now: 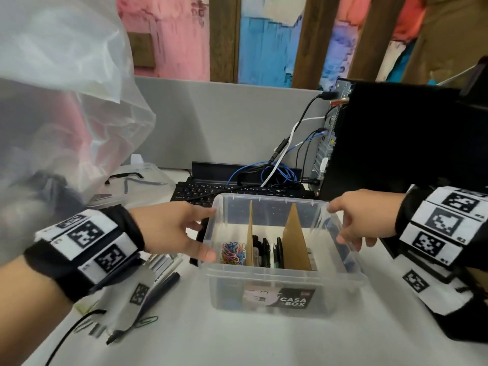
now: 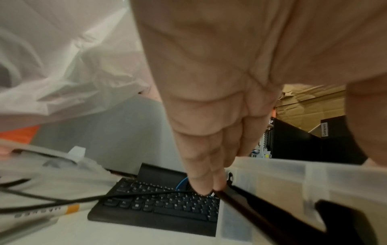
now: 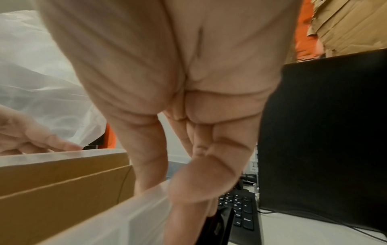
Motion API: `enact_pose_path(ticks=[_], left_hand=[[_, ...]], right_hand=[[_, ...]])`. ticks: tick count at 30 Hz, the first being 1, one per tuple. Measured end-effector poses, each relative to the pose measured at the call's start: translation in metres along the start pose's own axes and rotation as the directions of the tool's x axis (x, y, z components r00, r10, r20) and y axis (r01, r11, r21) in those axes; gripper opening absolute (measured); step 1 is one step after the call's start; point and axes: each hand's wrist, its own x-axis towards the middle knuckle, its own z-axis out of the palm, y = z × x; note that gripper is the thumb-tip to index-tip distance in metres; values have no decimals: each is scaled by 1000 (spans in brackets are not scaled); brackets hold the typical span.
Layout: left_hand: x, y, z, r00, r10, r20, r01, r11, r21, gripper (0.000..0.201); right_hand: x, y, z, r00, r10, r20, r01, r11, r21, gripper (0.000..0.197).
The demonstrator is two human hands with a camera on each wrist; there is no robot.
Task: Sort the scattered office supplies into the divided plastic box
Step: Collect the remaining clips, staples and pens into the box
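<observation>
The clear plastic box (image 1: pixel 285 272) stands mid-table, split by two cardboard dividers (image 1: pixel 294 233). Coloured paper clips (image 1: pixel 233 253) fill its left part and dark pens (image 1: pixel 264 249) the middle. My left hand (image 1: pixel 203 233) grips the box's left side, thumb at the rim and fingertips (image 2: pixel 203 185) on the black side handle (image 2: pixel 251 208). My right hand (image 1: pixel 340 223) holds the right side, thumb on the far corner rim and fingers (image 3: pixel 188 190) curled over the wall (image 3: pixel 125 220) onto the handle (image 3: pixel 217 228). Loose pens (image 1: pixel 161 289) and a paper clip (image 1: pixel 146 320) lie on the table at the left.
A black keyboard (image 1: pixel 200 192) lies right behind the box, with tangled cables (image 1: pixel 274 173) beyond it. A black computer tower (image 1: pixel 396 141) stands at the back right. A big translucent plastic bag (image 1: pixel 66 101) looms at the left over a clear lidded container (image 1: pixel 137 178).
</observation>
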Motion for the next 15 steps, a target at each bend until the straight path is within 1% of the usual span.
enact_pose_path(ticks=[1,2,3,5,6,7,10,13,15], left_hand=[[6,-3,1,1000,20,4,-20,999,-38,118],[11,-5,2,999,42,6,-42,996,-80,123],[18,-7,4,998,67,10,-65,989,-131,119],[29,-6,7,996,89,-1,-87,972,-218,94],[34,-3,9,996,84,-20,-86,971,-223,84],[39,0,10,996,75,-46,-83,977,-196,76],[49,12,10,989,34,-141,-40,998,-41,54],[52,25,10,977,-14,-213,31,997,77,51],[49,31,11,966,-7,-259,34,994,103,43]], right_hand=[[1,3,0,1000,16,-1,-16,1000,15,74],[1,6,-1,999,32,-6,-31,999,31,74],[3,8,-1,999,49,-13,-48,998,46,74],[6,13,-1,996,87,-31,-84,994,70,74],[7,16,-1,993,107,-42,-103,991,80,74],[9,19,-1,991,124,-51,-119,989,91,74],[13,25,-2,983,166,-84,-155,981,119,72],[15,24,-2,974,192,-119,-176,976,129,66],[12,18,-3,969,201,-143,-187,977,105,57]])
